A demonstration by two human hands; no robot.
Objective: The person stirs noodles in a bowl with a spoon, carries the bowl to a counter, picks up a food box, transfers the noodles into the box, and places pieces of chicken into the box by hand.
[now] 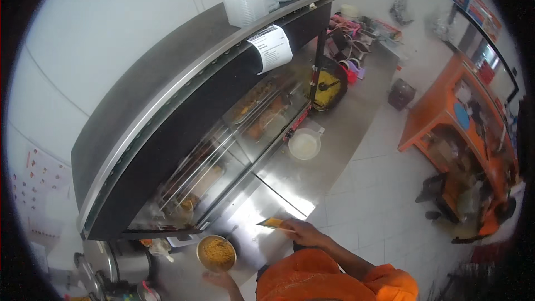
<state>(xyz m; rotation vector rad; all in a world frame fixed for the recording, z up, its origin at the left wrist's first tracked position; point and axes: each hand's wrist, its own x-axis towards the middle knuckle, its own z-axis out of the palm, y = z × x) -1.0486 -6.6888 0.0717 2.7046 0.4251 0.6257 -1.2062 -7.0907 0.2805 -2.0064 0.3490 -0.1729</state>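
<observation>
A metal bowl (216, 253) of yellow-orange crumbly food sits on the steel counter (271, 200), with a spoon-like handle sticking out over its far rim. My left hand (220, 279) is right against the bowl's near side; whether it grips the rim I cannot tell. In my right hand (307, 233) is a thin flat item (272, 223), yellow on its face with a dark edge, held above the counter in front of my orange apron. Its exact kind is unclear.
A glass-fronted food display cabinet (179, 104) with trays of food runs along the counter. Beyond my right hand are a white plastic strainer or jug (304, 144) and a dark pan of yellow food (328, 88). Clear plastic containers (244, 2) are stacked on top. An orange desk (434, 104) stands right.
</observation>
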